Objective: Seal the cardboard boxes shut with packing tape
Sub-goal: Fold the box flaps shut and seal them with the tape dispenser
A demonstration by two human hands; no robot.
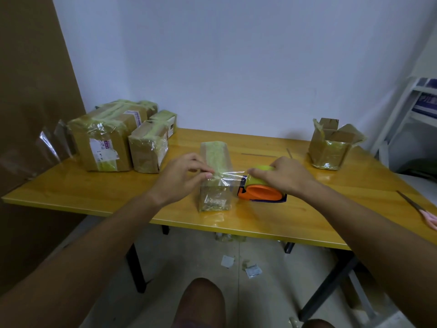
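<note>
A narrow cardboard box (215,159), wrapped in shiny tape, lies in the middle of the yellow table (94,188). My left hand (184,176) pinches the free end of a clear tape strip (233,174) against the box's near top edge. My right hand (286,174) grips an orange tape dispenser (260,192) with a yellowish roll, just right of the box. The strip stretches taut between both hands.
Several taped boxes (104,140) are stacked at the table's back left. An open-flapped box (331,147) stands at the back right. Scissors (418,209) lie near the right edge. Paper scraps litter the floor (236,263). A shelf (421,110) stands right.
</note>
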